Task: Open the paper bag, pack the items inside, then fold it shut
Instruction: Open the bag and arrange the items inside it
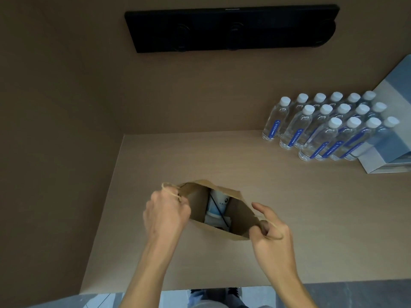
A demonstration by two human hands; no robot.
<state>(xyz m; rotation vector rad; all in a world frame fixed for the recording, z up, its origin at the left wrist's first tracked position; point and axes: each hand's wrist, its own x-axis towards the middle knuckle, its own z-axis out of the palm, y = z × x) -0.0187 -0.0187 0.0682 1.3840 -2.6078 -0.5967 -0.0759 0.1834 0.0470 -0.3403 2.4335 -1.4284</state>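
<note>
**Two hands on the bag mouth, items already inside**

One brown paper bag (222,210) stood upright at lower centre of the frame, its mouth spread wide, with a white bottle (216,203) and a dark cord showing inside. The left hand (165,215) was closed on the bag's left rim, where a twine handle (171,192) looped over the knuckles. The right hand (270,232) pinched the right rim with thumb and curled fingers, the forefinger held out straight. Packing looked done or nearly so, and the fold seemed next. It would go best by bringing both rims together evenly and creasing above the bottle, so the paper did not tear at the handles.

The worktop (244,165) lay bare all round the bag. Its near edge ran just below the wrists at the bottom of the frame, and its left edge met a wall. A block of water bottles (329,130) stood well apart at the right.
</note>
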